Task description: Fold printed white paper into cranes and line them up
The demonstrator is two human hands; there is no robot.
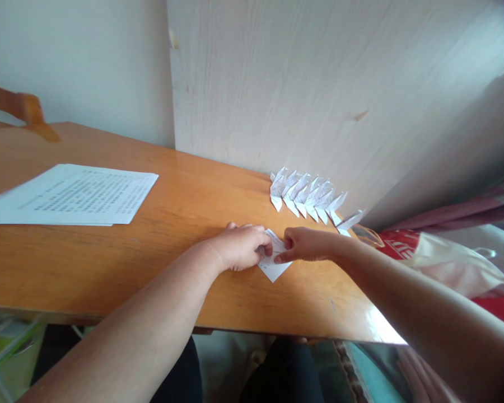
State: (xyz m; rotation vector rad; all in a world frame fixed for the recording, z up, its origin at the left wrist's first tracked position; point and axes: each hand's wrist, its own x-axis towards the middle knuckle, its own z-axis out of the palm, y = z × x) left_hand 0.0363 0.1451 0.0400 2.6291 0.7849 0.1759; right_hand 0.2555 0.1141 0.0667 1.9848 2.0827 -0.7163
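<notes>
A small folded piece of white printed paper (274, 267) lies on the orange wooden table (185, 224), its point aimed toward me. My left hand (240, 246) is closed over its left side, fingers curled and pinching the paper. From the right, my right hand (306, 244) meets it, fingers pressed on the paper's upper edge. Both hands touch each other over the fold. Behind them, by the wall panel, several finished folded paper pieces (308, 197) lie in an overlapping row.
A stack of printed sheets (73, 195) lies at the table's left. A pale wooden panel (319, 89) stands along the back. A red and white plastic bag (424, 252) sits off the table's right end. A wooden chair back (25, 109) shows far left.
</notes>
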